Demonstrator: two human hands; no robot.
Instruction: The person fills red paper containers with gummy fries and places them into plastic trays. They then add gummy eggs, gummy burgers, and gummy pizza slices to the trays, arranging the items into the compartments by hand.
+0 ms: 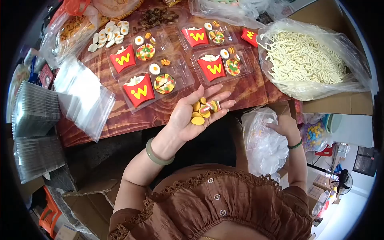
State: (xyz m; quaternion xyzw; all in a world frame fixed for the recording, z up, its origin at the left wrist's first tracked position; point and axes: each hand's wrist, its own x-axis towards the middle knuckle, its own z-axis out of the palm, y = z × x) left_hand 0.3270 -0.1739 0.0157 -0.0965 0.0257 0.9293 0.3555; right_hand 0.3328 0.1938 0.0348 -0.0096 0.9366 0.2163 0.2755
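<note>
My left hand (192,116) is palm up over the table's front edge, fingers apart and slightly curled, holding several small yellow candies (198,119), some with pink and white parts. My right hand (285,127) is at a clear plastic bag (262,140) below the table edge at the right; its thumb reaches to the bag's rim, and what its fingers hold is unclear. Beyond my left hand, clear trays (180,80) hold red fry boxes (139,91) marked in yellow, round pizza-like candies (164,84) and egg-shaped candies (155,69).
White strands fill an open bag (306,60) at the right. Loose egg candies (110,35) and a tray of brown pieces (158,19) are at the back. Plastic sleeves (82,90) and stacked clear trays (34,112) stand left. A carton (90,208) is below.
</note>
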